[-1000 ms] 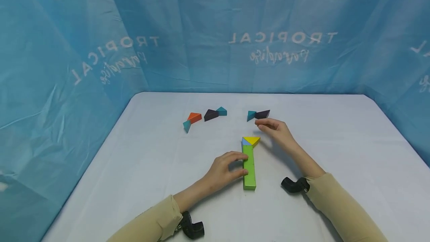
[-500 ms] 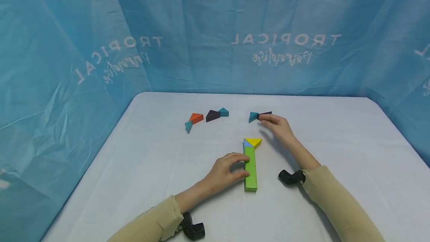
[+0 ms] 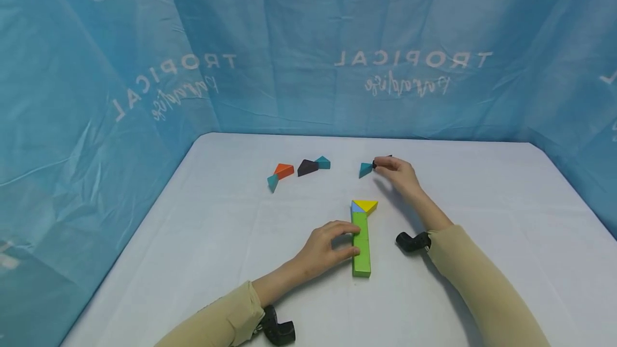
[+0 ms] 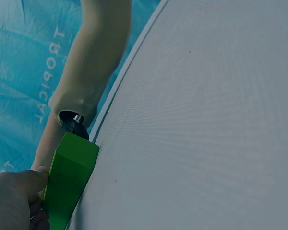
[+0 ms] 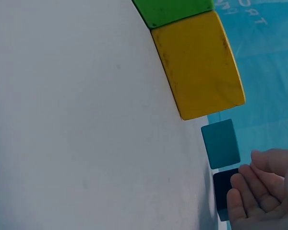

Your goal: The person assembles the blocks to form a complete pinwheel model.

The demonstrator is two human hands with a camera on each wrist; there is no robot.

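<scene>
My left hand (image 3: 324,245) lies at the left side of two green rectangular blocks (image 3: 361,253) set end to end, with thumb and forefinger spread apart on them. In the left wrist view, thumb and fingers touch the side of a green block (image 4: 72,177). Beyond the green blocks sit a light blue triangular block (image 3: 357,207) and a yellow triangular block (image 3: 366,205). At the back, my right hand (image 3: 399,173) holds a dark triangular block (image 5: 222,184), mostly hidden by the fingers in the head view. A teal triangular block (image 3: 366,170) lies beside those fingertips.
To the left at the back lie an orange triangular block (image 3: 284,170) with a small teal block (image 3: 272,182), and a dark block (image 3: 307,167) against another teal one (image 3: 324,163). A white cloth covers the table (image 3: 202,218); blue curtains (image 3: 289,68) rise behind and beside it.
My right hand has reached farther back to the dark triangular block and shifted it slightly away from me. My left hand has stayed at the green blocks.
</scene>
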